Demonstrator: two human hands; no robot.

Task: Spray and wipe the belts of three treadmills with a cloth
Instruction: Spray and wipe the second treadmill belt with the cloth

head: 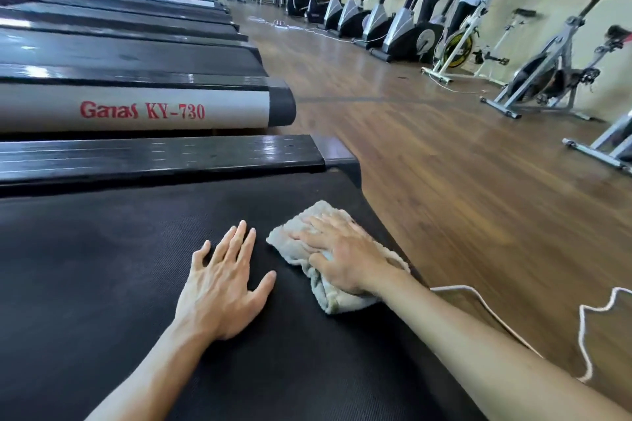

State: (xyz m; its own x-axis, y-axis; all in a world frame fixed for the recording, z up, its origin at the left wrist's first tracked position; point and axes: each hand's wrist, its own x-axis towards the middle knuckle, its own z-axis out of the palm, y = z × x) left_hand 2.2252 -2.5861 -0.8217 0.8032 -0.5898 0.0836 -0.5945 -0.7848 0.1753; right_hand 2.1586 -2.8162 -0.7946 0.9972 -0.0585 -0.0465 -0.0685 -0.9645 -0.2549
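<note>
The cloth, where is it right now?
In the head view, the cloth lies on the black belt near its right edge, under the right hand, beside the flat left hand.

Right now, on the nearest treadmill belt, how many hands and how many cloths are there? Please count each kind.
Hands: 2, left hand flat on the belt, right hand pressing the cloth
Grey cloth: 1
Total: 3

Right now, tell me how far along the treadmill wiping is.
In hand: the right hand presses the grey cloth flat on the nearest belt, near its rear end; the left hand rests open beside it. No spray bottle shows. Whether the neighbouring treadmills are done can't be told.
</note>
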